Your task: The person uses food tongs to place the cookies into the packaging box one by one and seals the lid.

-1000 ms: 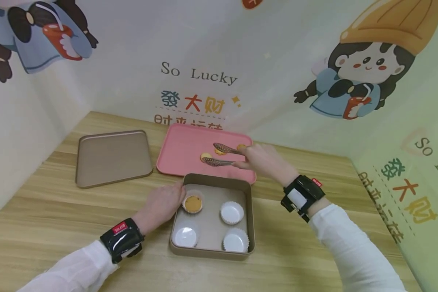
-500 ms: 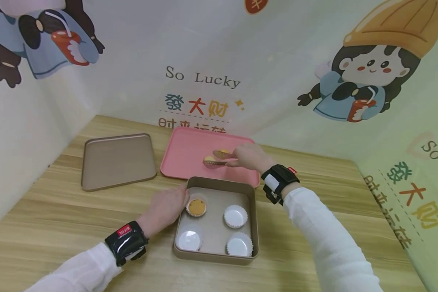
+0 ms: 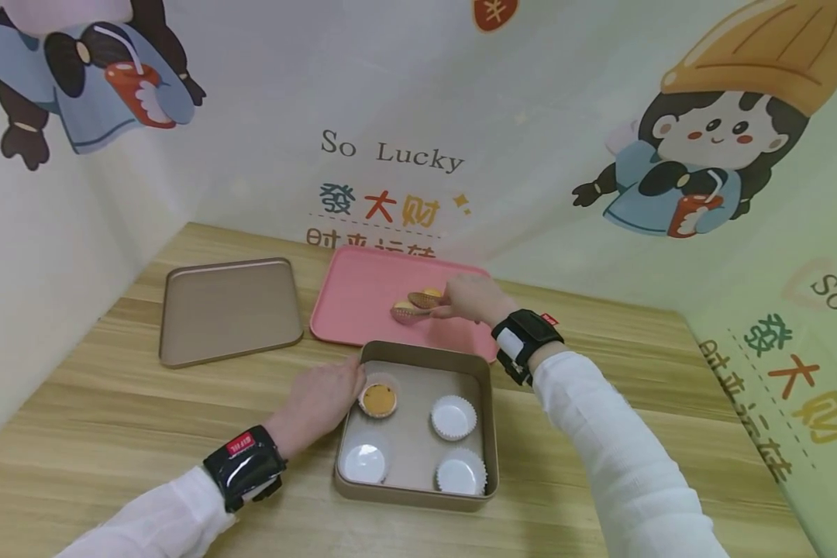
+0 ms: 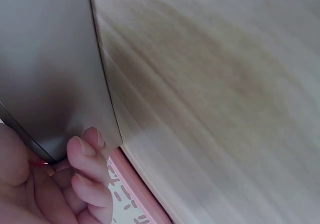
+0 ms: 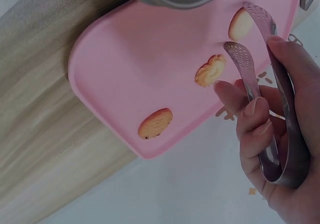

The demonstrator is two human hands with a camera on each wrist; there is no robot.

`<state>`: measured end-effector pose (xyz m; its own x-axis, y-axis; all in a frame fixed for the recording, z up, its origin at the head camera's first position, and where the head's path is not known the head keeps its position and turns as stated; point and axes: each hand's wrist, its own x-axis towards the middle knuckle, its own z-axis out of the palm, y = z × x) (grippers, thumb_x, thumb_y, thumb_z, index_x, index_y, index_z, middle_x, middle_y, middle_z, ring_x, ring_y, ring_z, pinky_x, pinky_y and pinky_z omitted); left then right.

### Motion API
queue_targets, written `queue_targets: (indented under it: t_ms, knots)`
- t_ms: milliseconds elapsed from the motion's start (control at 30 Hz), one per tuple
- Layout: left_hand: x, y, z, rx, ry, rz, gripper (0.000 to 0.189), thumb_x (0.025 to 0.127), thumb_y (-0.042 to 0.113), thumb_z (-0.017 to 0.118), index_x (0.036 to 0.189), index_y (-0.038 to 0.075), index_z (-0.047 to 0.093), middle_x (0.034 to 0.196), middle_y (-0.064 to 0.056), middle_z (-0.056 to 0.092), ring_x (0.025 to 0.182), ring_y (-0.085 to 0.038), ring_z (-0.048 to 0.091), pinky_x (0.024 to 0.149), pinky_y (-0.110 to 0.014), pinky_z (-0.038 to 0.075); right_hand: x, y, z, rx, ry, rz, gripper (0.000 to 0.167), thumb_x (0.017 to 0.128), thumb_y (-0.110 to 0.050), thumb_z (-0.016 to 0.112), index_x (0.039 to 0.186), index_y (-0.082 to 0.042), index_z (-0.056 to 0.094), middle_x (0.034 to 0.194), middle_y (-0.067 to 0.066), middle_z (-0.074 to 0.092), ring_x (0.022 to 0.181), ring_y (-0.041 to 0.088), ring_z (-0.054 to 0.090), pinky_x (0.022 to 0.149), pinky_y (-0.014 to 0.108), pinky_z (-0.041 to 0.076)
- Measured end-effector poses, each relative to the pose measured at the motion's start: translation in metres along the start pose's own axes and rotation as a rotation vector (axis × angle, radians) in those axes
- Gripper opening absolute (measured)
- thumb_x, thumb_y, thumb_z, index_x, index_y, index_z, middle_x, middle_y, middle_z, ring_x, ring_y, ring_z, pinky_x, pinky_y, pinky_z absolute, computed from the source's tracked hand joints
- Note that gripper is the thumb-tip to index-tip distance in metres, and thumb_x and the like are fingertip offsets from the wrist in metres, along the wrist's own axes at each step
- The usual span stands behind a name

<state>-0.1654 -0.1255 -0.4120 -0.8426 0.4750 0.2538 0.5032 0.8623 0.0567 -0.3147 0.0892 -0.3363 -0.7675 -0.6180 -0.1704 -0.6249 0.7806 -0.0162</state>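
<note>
My left hand (image 3: 321,403) grips the back left corner of a square brown baking tin (image 3: 418,500). In the right wrist view my right hand (image 5: 270,119) holds metal tongs (image 5: 285,86) with perforated tips, spread apart over a pink tray (image 3: 363,287). A pale oval cookie (image 5: 241,24) lies on the tray between the tips. Beside it are a ridged cookie (image 5: 211,71) and a round golden cookie (image 5: 155,124). Inside the tin, one paper cup holds a golden cookie (image 3: 379,400); three white paper cups (image 3: 453,418) stand with nothing in them.
A flat brown tray (image 3: 230,310) lies on the wooden table (image 3: 111,418) left of the pink one. The tin stands right in front of the pink tray. A printed cloth (image 3: 516,155) hangs behind the table.
My right hand has moved left and down toward the pink tray, bringing the tongs' tips over the pale cookie and closer together. The left hand stays on the tin; the view shifts slightly.
</note>
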Motion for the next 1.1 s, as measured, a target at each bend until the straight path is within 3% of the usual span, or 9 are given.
queue_targets:
  t_ms: [200,400,633,900,1100]
  knots:
    - [0.002,0.002,0.0,-0.143,0.031,-0.111,0.011,0.092,0.011,0.05,0.087,0.001,0.051,0.052,0.001,0.035,0.043,-0.014,0.039,0.032,-0.024,0.032,0.0,0.0,-0.001,-0.001,-0.004,0.014,0.037,0.085,-0.033,0.064,0.059,-0.007,0.058,0.046,-0.004,0.047,0.039,0.008,0.045,0.039,0.02,0.031]
    - [0.002,0.002,0.0,-0.123,0.029,-0.115,0.012,0.093,0.012,0.05,0.087,0.002,0.051,0.051,0.001,0.035,0.043,-0.014,0.039,0.032,-0.024,0.032,-0.001,0.002,-0.001,0.03,-0.002,0.018,0.033,0.085,-0.031,0.064,0.066,-0.003,0.066,0.046,-0.003,0.049,0.04,0.008,0.046,0.039,0.02,0.033]
    - [0.003,0.003,0.001,-0.165,0.034,-0.141,0.012,0.093,0.012,0.049,0.085,0.003,0.05,0.05,0.001,0.035,0.042,-0.014,0.038,0.031,-0.024,0.031,-0.001,0.003,-0.001,0.07,-0.006,0.043,0.031,0.085,-0.03,0.064,0.071,-0.003,0.068,0.046,-0.003,0.049,0.037,0.009,0.046,0.037,0.02,0.033]
    - [0.002,0.003,0.001,-0.154,0.048,-0.116,0.012,0.093,0.01,0.049,0.083,0.003,0.049,0.051,0.001,0.034,0.042,-0.013,0.037,0.031,-0.023,0.03,-0.003,0.002,-0.003,0.061,0.012,0.039,0.032,0.084,-0.031,0.065,0.071,-0.002,0.069,0.047,-0.002,0.049,0.038,0.009,0.046,0.039,0.021,0.034]
    - [0.002,0.003,0.001,-0.176,0.036,-0.14,0.011,0.093,0.011,0.048,0.088,0.001,0.051,0.051,0.001,0.034,0.041,-0.013,0.036,0.031,-0.023,0.029,-0.007,0.005,-0.011,0.063,0.019,0.017,0.03,0.085,-0.032,0.064,0.075,-0.005,0.07,0.062,0.004,0.063,0.041,0.009,0.046,0.04,0.022,0.035]
